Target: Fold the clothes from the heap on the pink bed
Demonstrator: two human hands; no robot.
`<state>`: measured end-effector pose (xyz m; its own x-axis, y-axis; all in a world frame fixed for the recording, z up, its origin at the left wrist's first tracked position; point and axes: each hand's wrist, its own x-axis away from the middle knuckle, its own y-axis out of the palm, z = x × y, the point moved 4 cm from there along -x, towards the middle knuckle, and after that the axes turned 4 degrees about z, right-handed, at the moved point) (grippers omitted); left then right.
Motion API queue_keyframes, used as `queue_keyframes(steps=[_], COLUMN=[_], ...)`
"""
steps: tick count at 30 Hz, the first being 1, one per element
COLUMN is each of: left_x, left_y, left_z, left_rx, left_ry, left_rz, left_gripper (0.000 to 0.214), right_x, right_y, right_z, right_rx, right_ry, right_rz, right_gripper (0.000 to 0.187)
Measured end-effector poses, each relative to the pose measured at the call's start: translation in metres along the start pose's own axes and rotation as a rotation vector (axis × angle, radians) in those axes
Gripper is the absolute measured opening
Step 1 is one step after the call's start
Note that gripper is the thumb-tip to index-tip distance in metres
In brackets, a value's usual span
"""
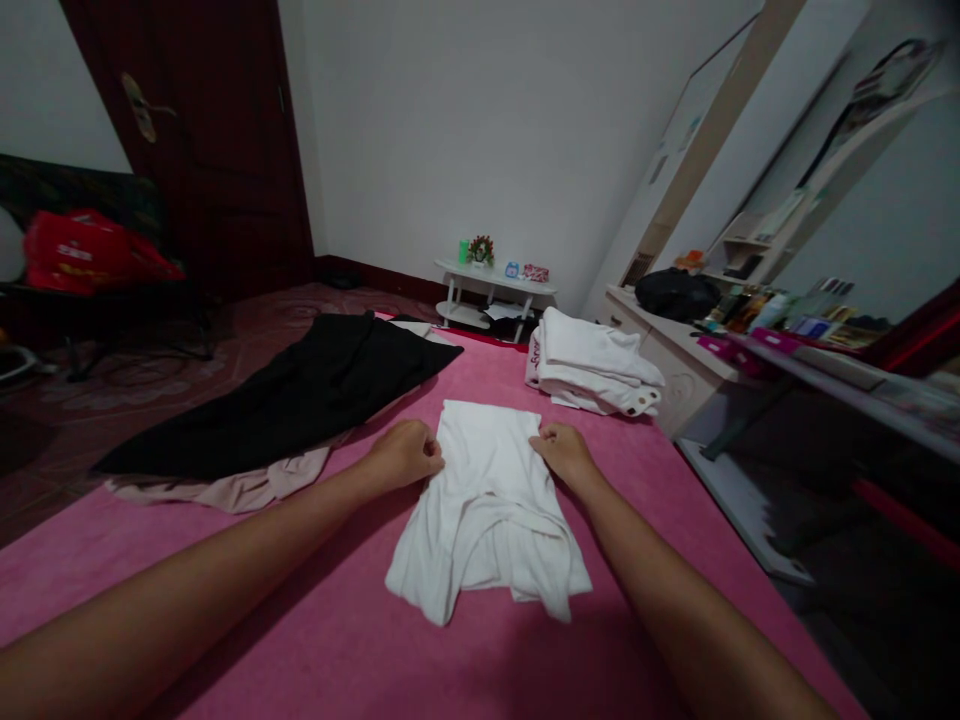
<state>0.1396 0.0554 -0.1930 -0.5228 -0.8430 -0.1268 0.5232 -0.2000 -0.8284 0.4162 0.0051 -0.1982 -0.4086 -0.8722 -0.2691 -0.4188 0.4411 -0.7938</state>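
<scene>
Pink fabric (337, 630) surrounds the white cloth garment (491, 450), left hand (407, 452) and right hand (568, 452) pinching its side edges, fingers closed

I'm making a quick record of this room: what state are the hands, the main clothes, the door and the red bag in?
Left hand: fingers closed at the white top's left edge
Right hand: fingers closed at its right edge
White top: partly folded, lower end loose
White pile: folded, stacked
Black garment: unfolded, rumpled
Pink garment: rumpled, partly covered by black
Door: appears shut
Red bag: bulging
</scene>
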Motion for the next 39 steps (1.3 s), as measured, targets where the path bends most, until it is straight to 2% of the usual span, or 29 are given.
queue_keyframes(steps=[4,6,8,10,13,15,16,18,20,22,27,30,33,35,37,39], left_x=[0.005,0.004,0.001,-0.002,-0.010,-0.020,-0.028,-0.047,-0.064,-0.075,-0.070,-0.057,-0.051,-0.050,-0.049,-0.044], left_y=[-0.012,-0.021,-0.025,-0.020,0.004,0.021,0.028,0.038,0.042,0.044,0.041,0.028,0.008,-0.001,0.001,0.015], left_z=[-0.004,0.003,0.021,0.044,0.069,0.065,0.058,0.037,0.018,0.008,0.002,-0.001,0.008,0.025,0.047,0.064], left_rx=[-0.030,-0.098,-0.157,-0.131,-0.016,-0.024,-0.061,-0.162,-0.241,-0.277,-0.305,-0.336,-0.436,-0.494,-0.500,-0.455], left_ry=[0.025,0.032,0.086,0.220,0.503,0.598,0.587,0.476,0.353,0.295,0.262,0.285,0.275,0.246,0.241,0.284], left_rz=[-0.046,0.007,0.102,0.141,0.072,0.011,-0.018,-0.067,-0.107,-0.121,-0.043,-0.084,-0.154,-0.123,-0.047,0.012], left_gripper=[0.016,0.015,0.014,0.017,0.030,0.038,0.042,0.050,0.056,0.057,0.058,0.058,0.049,0.037,0.031,0.038], right_x=[0.001,0.003,0.008,0.015,0.025,0.024,0.021,0.011,-0.002,-0.012,-0.009,0.000,0.007,0.011,0.016,0.025], right_y=[-0.005,-0.014,-0.021,-0.020,-0.001,0.020,0.029,0.044,0.051,0.053,0.046,0.032,0.015,0.006,0.005,0.012], right_z=[0.009,-0.001,-0.024,-0.054,-0.080,-0.079,-0.074,-0.060,-0.048,-0.042,-0.034,-0.025,-0.024,-0.036,-0.055,-0.069], right_rx=[0.104,0.174,0.173,0.082,-0.052,-0.031,0.010,0.114,0.204,0.259,0.330,0.368,0.476,0.550,0.545,0.469], right_ry=[0.059,0.037,-0.083,-0.278,-0.504,-0.547,-0.549,-0.521,-0.463,-0.396,-0.345,-0.315,-0.238,-0.206,-0.231,-0.279], right_rz=[0.013,0.076,0.178,0.218,0.080,-0.087,-0.172,-0.298,-0.347,-0.342,-0.284,-0.297,-0.350,-0.306,-0.205,-0.154], right_gripper=[0.012,0.008,0.019,0.029,0.044,0.049,0.050,0.055,0.062,0.064,0.067,0.069,0.063,0.057,0.055,0.055])
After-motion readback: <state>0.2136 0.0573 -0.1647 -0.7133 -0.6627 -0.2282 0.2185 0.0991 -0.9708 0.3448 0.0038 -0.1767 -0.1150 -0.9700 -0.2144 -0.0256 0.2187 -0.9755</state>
